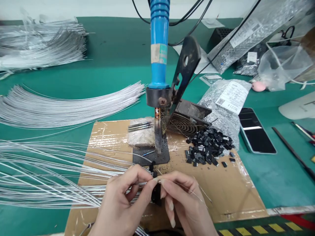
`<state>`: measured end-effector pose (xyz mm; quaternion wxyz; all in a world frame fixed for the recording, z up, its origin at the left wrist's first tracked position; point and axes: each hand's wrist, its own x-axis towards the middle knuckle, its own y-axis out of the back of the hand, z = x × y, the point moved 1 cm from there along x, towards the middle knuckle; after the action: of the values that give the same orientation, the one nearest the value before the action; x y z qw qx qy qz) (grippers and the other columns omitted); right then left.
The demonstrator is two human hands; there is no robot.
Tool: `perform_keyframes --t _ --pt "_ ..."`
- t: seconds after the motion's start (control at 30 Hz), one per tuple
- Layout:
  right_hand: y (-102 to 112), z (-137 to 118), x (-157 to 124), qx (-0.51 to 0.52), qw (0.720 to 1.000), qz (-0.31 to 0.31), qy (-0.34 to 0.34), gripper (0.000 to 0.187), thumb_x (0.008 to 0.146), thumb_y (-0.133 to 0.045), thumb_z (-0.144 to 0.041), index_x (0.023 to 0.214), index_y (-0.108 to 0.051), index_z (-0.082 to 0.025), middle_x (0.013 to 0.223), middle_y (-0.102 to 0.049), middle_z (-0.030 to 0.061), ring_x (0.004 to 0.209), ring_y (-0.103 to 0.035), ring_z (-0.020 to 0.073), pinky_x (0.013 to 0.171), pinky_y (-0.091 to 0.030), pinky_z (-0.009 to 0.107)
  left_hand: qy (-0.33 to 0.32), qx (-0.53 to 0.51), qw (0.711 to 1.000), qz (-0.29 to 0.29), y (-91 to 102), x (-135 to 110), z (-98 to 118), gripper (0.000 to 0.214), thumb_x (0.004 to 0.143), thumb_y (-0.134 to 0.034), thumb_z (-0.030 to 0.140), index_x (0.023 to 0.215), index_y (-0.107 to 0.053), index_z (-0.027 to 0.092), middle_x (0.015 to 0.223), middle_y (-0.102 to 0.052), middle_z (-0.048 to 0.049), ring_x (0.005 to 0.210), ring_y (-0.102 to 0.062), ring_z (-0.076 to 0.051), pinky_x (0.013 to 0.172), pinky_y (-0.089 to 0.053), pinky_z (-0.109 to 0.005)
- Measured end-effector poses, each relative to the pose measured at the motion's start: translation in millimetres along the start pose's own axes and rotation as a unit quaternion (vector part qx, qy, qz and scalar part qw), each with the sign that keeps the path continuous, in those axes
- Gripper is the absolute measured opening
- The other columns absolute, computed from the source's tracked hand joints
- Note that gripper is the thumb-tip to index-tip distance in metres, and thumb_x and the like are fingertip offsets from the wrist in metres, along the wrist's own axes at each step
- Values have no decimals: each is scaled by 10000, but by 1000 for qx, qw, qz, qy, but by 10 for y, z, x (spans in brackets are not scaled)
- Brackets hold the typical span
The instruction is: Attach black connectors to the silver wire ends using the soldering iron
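My left hand [124,203] and my right hand [187,203] meet low in the middle of the view, above the cardboard. Thumb and forefinger of each are pinched together, tip to tip, on a thin wire; fine strands [204,193] of it show past my right fingers. White wires [49,191] run in from the left, under and behind my left hand. Small black connectors [154,168] sit at some wire ends, partly covered by my fingers. Just beyond my hands, a blue-handled soldering iron [159,65] stands tip-down over a dark pad [163,159].
A pile of black connector pieces [209,146] lies on the cardboard [233,193] at right, near a small fan [189,118]. Beyond are a phone [257,131] and bubble-wrap bags [222,98]. Wire bundles [69,109] fill the left side. Metal rods [140,126] rest behind the iron.
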<state>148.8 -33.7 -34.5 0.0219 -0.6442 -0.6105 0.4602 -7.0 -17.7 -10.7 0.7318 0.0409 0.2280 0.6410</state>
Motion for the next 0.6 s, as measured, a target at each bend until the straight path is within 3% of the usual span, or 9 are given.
perform_keyframes --t 0.17,0.3,0.47,0.6 --pt "-32 17 3 23 1000 21 6 316 750 -954 -449 728 -842 -154 581 -667 -15 346 -516 10 351 -392 96 -53 16 997 53 -57 -22 -39 213 943 -670 285 739 -714 240 608 -578 47 507 -392 -112 478 -324 -231" --pt "-57 55 5 40 999 33 9 326 730 -965 -452 754 -851 -148 576 -671 -14 337 -519 13 344 -399 94 -66 13 995 80 -84 -34 -89 189 939 -686 270 756 -713 232 618 -644 31 486 -490 -109 464 -385 -209" --pt "-61 79 0 44 998 36 20 319 740 -959 -446 766 -844 -149 609 -688 -7 347 -526 27 346 -431 118 -68 -18 994 83 -99 -39 -112 200 941 -717 286 755 -714 213 652 -702 0 515 -592 -123 472 -455 -196" --pt "-61 79 -9 38 998 34 24 320 746 -957 -457 765 -843 -159 600 -673 -18 347 -532 21 350 -422 108 -61 -25 994 85 -113 -45 -109 221 950 -707 297 745 -700 214 635 -669 18 506 -573 -111 463 -436 -186"
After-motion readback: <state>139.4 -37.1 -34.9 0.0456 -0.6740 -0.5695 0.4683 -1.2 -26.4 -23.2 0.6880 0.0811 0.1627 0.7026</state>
